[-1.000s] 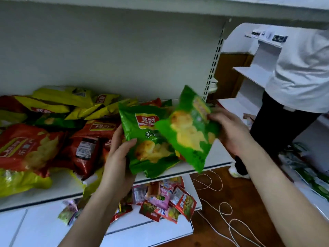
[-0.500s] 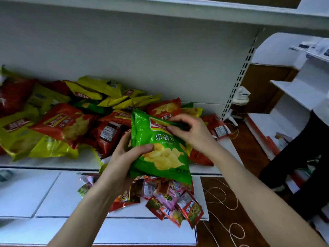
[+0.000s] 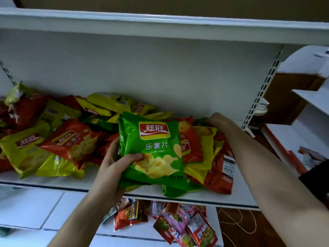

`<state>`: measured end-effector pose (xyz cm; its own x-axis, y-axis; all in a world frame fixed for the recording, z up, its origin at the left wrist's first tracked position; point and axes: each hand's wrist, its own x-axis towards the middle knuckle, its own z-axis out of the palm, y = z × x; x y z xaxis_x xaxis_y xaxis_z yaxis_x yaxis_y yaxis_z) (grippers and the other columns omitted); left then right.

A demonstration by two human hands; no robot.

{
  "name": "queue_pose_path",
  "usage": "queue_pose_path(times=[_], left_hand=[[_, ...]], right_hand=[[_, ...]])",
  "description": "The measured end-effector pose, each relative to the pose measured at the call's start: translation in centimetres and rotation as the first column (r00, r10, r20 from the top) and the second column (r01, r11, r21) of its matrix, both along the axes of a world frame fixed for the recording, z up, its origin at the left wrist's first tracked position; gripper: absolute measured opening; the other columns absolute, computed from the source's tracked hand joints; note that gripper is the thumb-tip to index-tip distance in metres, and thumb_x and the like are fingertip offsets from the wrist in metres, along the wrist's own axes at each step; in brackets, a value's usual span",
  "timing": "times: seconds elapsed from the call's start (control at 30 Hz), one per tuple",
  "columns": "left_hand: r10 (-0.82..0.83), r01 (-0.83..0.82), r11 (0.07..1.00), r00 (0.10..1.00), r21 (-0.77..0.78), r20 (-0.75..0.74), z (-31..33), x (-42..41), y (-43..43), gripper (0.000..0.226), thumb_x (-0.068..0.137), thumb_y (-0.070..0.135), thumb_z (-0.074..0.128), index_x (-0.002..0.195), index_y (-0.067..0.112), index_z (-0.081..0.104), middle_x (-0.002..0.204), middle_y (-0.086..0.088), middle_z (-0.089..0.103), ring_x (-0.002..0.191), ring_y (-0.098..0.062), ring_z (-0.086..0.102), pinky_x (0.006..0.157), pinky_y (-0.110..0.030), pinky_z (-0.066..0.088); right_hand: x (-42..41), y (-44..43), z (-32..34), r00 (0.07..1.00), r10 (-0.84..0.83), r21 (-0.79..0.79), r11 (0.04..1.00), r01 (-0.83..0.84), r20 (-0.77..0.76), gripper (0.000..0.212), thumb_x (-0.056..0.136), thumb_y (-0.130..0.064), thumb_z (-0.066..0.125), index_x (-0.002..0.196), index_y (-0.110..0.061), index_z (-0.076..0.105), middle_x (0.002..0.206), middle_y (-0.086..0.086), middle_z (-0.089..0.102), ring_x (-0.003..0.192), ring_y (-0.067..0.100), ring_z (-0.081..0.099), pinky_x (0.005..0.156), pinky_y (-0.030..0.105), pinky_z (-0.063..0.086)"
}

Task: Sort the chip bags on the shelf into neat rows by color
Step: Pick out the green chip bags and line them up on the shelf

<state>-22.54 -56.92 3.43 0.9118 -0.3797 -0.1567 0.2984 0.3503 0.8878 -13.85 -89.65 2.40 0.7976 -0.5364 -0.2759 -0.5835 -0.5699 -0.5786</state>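
While left hand [image 3: 114, 168] grips green bag [image 3: 154, 148], right hand [image 3: 216, 120] — atop rear pile [image 3: 197, 145].

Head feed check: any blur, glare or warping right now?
Head view: light dim; green chip bag in the left hand sharp, slight sheen; red chip bag at left soft; side shelving at far right smeared; top shelf edge bowed by the lens.

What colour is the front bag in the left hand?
Green bag with a red logo, in the left hand; head view.
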Motion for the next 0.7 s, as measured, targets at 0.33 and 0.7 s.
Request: queue_pose_path(times=[0.33, 0.7], left_hand=[[0.029, -0.03, 0.998, 0.999, -0.047, -0.03, -1.1, 0.5, -1.9, 0.055, 0.06, 0.005, 0.065, 0.101, 0.04, 0.055, 0.081, 0.002, 0.074, 0.067, -0.022, 0.071, 0.045, -0.035, 0.055], [0.057, -0.05, 0.993, 0.996, -0.109, 0.069, -2.6, -2.2, -2.9, 0.077, 0.059, 0.004, 0.07, 0.128, 0.03, 0.048, 0.11, -0.004, 0.066, 0.08, -0.019, 0.071, 0.056, -0.033, 0.057]], right_hand=[[-1.7, -1.6, 3.5, 0.712, -0.331, 0.334, 0.932, 0.143, 0.619, 0.028, 0.091, -0.014, 0.056, 0.118, -0.004, 0.057, 0.115, 0.016, 0.061, 0.095, 0.025, 0.059, 0.081, 0.031, 0.049], [-11.8, 1.7, 7.7, 0.649, -0.485, 0.606, 0.794, 0.046, 0.586, 0.018, 0.095, -0.012, 0.045, 0.083, -0.016, 0.058, 0.079, 0.004, 0.065, 0.076, 0.02, 0.064, 0.067, 0.031, 0.055]])
